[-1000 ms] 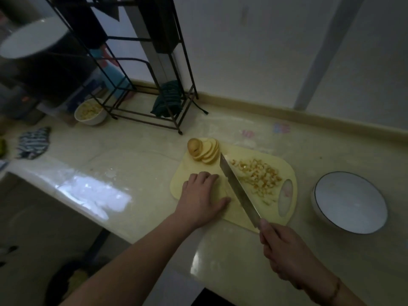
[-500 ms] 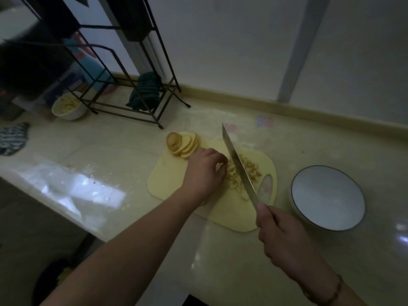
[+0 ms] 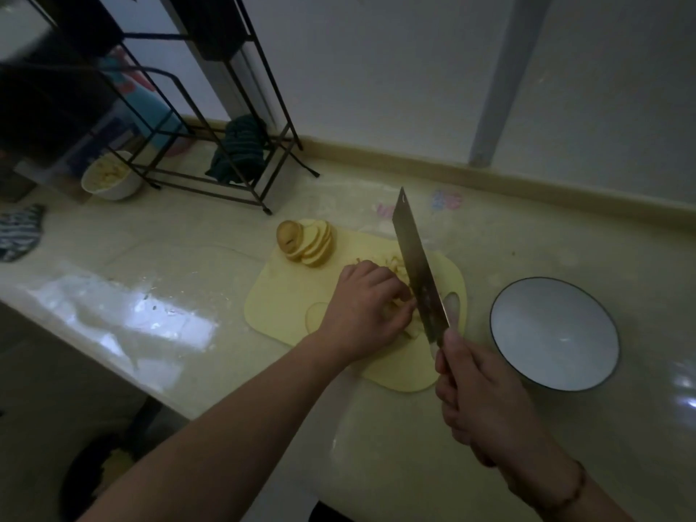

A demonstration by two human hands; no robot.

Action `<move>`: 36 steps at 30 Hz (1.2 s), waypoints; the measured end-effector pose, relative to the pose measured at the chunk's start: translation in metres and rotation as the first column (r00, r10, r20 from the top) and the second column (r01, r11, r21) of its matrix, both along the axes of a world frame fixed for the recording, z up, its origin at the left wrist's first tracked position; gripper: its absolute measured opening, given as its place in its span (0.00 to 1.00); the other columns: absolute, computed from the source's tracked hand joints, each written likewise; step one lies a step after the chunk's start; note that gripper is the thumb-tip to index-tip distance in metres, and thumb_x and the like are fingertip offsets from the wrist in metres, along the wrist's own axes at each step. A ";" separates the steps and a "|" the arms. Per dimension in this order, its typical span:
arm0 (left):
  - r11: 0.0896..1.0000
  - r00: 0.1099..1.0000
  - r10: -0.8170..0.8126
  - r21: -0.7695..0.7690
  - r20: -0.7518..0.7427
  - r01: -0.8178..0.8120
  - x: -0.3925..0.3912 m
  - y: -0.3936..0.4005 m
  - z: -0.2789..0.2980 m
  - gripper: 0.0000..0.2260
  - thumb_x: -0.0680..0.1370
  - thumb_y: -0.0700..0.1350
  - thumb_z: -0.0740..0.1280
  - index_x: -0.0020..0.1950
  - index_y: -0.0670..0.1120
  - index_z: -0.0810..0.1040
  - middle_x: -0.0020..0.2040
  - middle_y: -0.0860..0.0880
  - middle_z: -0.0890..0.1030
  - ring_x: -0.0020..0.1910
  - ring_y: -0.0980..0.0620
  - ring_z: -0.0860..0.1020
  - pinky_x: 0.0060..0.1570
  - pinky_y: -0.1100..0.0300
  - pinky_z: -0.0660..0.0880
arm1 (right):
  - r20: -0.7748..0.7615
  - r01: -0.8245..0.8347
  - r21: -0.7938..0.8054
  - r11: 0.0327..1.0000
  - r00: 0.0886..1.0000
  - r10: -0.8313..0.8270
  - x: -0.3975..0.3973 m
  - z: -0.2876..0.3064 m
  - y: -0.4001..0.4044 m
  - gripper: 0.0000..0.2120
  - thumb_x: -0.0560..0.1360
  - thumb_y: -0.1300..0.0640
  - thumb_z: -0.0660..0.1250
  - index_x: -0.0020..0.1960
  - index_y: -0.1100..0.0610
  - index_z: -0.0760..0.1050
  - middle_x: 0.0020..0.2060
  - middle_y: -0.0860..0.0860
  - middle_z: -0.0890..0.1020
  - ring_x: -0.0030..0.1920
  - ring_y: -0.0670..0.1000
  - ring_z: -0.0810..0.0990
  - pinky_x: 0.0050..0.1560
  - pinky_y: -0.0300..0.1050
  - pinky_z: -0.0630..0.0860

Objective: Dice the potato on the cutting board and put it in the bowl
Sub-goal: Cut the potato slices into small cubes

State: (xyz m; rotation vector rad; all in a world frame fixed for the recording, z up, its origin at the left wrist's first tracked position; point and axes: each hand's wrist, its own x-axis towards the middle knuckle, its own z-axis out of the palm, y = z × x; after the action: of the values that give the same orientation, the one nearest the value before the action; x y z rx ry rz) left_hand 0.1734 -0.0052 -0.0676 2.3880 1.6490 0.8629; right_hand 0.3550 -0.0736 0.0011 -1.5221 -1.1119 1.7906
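Gripping the handle of a long steel kitchen knife (image 3: pixel 416 269), the right hand (image 3: pixel 486 401) has all its fingers curled tight around it, so that grip is fully closed on the knife. Blade points away from the person and slants up over the pale yellow plastic cutting board (image 3: pixel 286 310), with its far tip past the board's back edge.

Just to the left of that grip, the left hand (image 3: pixel 363 314) sits on the board with fingers curled down over a heap of small diced potato pieces (image 3: pixel 395 267), fingertips right up against the flat of the blade. Looks like it's cupping or pinching the bits, but can't tell for sure if it really has hold of any, they're mostly hidden under the fingers.

Further out from the left hand, at the board's far left corner, there's a fanned stack of round potato slices (image 3: pixel 312 246) with the skin-on end piece leaning at the front.

The round white bowl with a dark rim (image 3: pixel 555 333) is on the glossy cream table (image 3: pixel 188 258) just to the right of the knife grip, beside the board, nothing in it that I can see.

Way off to the left of both hands: a black wire rack (image 3: pixel 226 152) with a dark green cloth (image 3: pixel 239 148) at its base, and a small white bowl of pale chopped stuff (image 3: pixel 109 175).
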 end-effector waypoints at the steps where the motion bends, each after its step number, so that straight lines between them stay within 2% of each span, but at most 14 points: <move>1: 1.000 1.000 0.010 -0.005 -0.011 -0.010 0.001 -0.001 0.000 0.08 0.76 0.52 0.68 0.42 0.48 0.81 0.40 0.52 0.79 0.42 0.49 0.75 0.45 0.56 0.64 | -0.008 0.008 0.000 1.000 1.000 -0.008 0.000 0.000 0.000 0.24 0.78 0.40 0.55 0.42 0.63 0.68 0.30 0.56 0.64 0.24 0.48 0.60 0.25 0.39 0.57; 4: 0.995 0.994 0.080 -0.048 -0.072 -0.083 0.004 -0.002 0.000 0.10 0.76 0.52 0.65 0.44 0.48 0.81 0.40 0.53 0.79 0.43 0.50 0.74 0.45 0.56 0.63 | -0.026 0.019 0.001 1.000 0.999 -0.019 -0.001 -0.001 -0.001 0.26 0.77 0.39 0.56 0.42 0.65 0.67 0.30 0.56 0.64 0.24 0.49 0.60 0.25 0.39 0.57; 7: 0.977 0.979 0.176 -0.106 -0.102 -0.187 0.002 -0.003 -0.001 0.12 0.76 0.54 0.62 0.44 0.49 0.82 0.40 0.53 0.79 0.43 0.48 0.73 0.46 0.53 0.67 | 0.001 0.002 0.043 0.999 1.000 -0.002 0.001 -0.002 -0.004 0.27 0.74 0.35 0.56 0.39 0.61 0.68 0.29 0.55 0.64 0.24 0.49 0.60 0.26 0.40 0.58; 9: 0.980 0.980 0.162 -0.099 -0.119 -0.174 0.002 -0.003 -0.001 0.13 0.76 0.53 0.61 0.45 0.48 0.82 0.40 0.52 0.78 0.43 0.47 0.73 0.45 0.52 0.68 | 0.086 -0.036 0.123 0.992 0.996 0.026 0.003 -0.007 -0.005 0.29 0.73 0.29 0.54 0.36 0.56 0.67 0.26 0.51 0.65 0.24 0.46 0.62 0.28 0.41 0.59; 12: 0.991 0.982 0.124 -0.032 -0.143 -0.129 0.004 -0.005 0.002 0.12 0.77 0.51 0.63 0.43 0.47 0.82 0.38 0.51 0.77 0.42 0.46 0.72 0.43 0.52 0.67 | 0.187 -0.065 0.196 0.978 0.982 0.028 0.007 -0.013 -0.006 0.32 0.70 0.27 0.52 0.37 0.58 0.66 0.24 0.48 0.66 0.24 0.45 0.63 0.32 0.44 0.60; 15: 0.973 0.967 0.225 -0.017 -0.120 -0.229 0.006 -0.004 0.005 0.12 0.76 0.53 0.64 0.37 0.48 0.79 0.35 0.52 0.76 0.40 0.47 0.72 0.42 0.52 0.68 | 0.227 -0.076 0.210 0.975 0.974 0.027 0.008 -0.015 -0.007 0.32 0.69 0.26 0.51 0.37 0.57 0.67 0.23 0.48 0.67 0.25 0.45 0.64 0.32 0.46 0.61; 17: 0.964 0.963 0.262 -0.035 -0.061 -0.265 0.003 -0.003 0.007 0.13 0.76 0.53 0.64 0.37 0.47 0.79 0.35 0.52 0.76 0.40 0.47 0.72 0.42 0.51 0.70 | 0.228 -0.095 0.203 0.975 0.972 0.047 0.008 -0.016 -0.009 0.31 0.69 0.26 0.52 0.37 0.56 0.67 0.23 0.48 0.68 0.25 0.45 0.64 0.32 0.46 0.62; 20: 0.984 0.985 0.171 -0.042 -0.002 -0.171 -0.014 -0.004 0.009 0.10 0.76 0.45 0.63 0.47 0.44 0.83 0.43 0.48 0.80 0.43 0.45 0.75 0.44 0.50 0.71 | 0.194 -0.127 0.166 0.978 0.976 0.094 0.007 -0.014 -0.010 0.32 0.70 0.27 0.52 0.37 0.57 0.67 0.23 0.47 0.67 0.24 0.44 0.63 0.31 0.42 0.61; 21: 0.990 0.991 0.136 -0.041 0.001 -0.136 -0.023 -0.006 0.009 0.11 0.74 0.42 0.62 0.51 0.43 0.83 0.46 0.47 0.81 0.44 0.44 0.76 0.45 0.51 0.72 | 0.178 -0.151 0.145 0.978 0.976 0.124 0.007 -0.012 -0.011 0.31 0.71 0.27 0.52 0.37 0.57 0.66 0.23 0.47 0.67 0.24 0.44 0.63 0.30 0.41 0.60; 24: 0.988 0.988 0.151 -0.035 0.026 -0.150 -0.053 -0.021 0.008 0.12 0.72 0.39 0.62 0.50 0.41 0.82 0.49 0.45 0.80 0.48 0.44 0.76 0.46 0.52 0.74 | 0.107 -0.227 0.068 0.971 0.970 0.220 0.002 -0.008 -0.015 0.27 0.71 0.30 0.54 0.35 0.55 0.67 0.24 0.46 0.66 0.23 0.44 0.63 0.25 0.38 0.61; 27: 0.994 0.996 0.093 -0.053 0.006 -0.093 -0.087 -0.042 0.003 0.10 0.74 0.42 0.65 0.51 0.40 0.82 0.52 0.43 0.80 0.51 0.44 0.77 0.50 0.51 0.74 | 0.129 -0.295 0.046 0.954 0.949 0.287 -0.006 -0.009 -0.018 0.25 0.71 0.32 0.54 0.36 0.55 0.69 0.23 0.46 0.68 0.22 0.42 0.64 0.24 0.36 0.61; 31: 0.975 0.986 -0.131 -0.195 -0.107 0.108 -0.115 -0.054 -0.006 0.19 0.75 0.50 0.72 0.62 0.41 0.80 0.64 0.43 0.78 0.61 0.42 0.77 0.60 0.48 0.74 | 0.153 -0.306 0.002 0.952 0.941 0.302 -0.015 -0.012 -0.017 0.26 0.69 0.31 0.54 0.35 0.54 0.69 0.23 0.46 0.68 0.22 0.44 0.64 0.22 0.35 0.61; 33: 0.966 0.981 -0.153 -0.229 -0.122 0.122 -0.115 -0.057 -0.010 0.21 0.75 0.53 0.72 0.64 0.41 0.80 0.66 0.43 0.77 0.63 0.42 0.75 0.62 0.47 0.73 | 0.137 -0.293 -0.044 0.955 0.945 0.296 -0.019 -0.014 -0.016 0.25 0.70 0.32 0.55 0.36 0.55 0.69 0.23 0.47 0.68 0.22 0.45 0.63 0.22 0.36 0.60; 36: 0.971 0.987 -0.138 -0.209 -0.084 0.118 -0.111 -0.058 -0.013 0.19 0.77 0.53 0.71 0.62 0.41 0.81 0.64 0.42 0.78 0.62 0.41 0.75 0.61 0.47 0.74 | 0.069 -0.256 -0.159 0.953 0.961 0.269 -0.021 -0.015 -0.015 0.23 0.74 0.36 0.57 0.37 0.56 0.68 0.25 0.50 0.65 0.21 0.47 0.60 0.23 0.35 0.57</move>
State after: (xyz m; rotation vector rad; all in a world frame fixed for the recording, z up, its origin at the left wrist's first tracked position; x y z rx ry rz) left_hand 0.0619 -0.0632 -0.0805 2.3962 1.5127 0.5355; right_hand 0.3343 -0.0882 -0.0141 -1.6166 -1.3020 2.0399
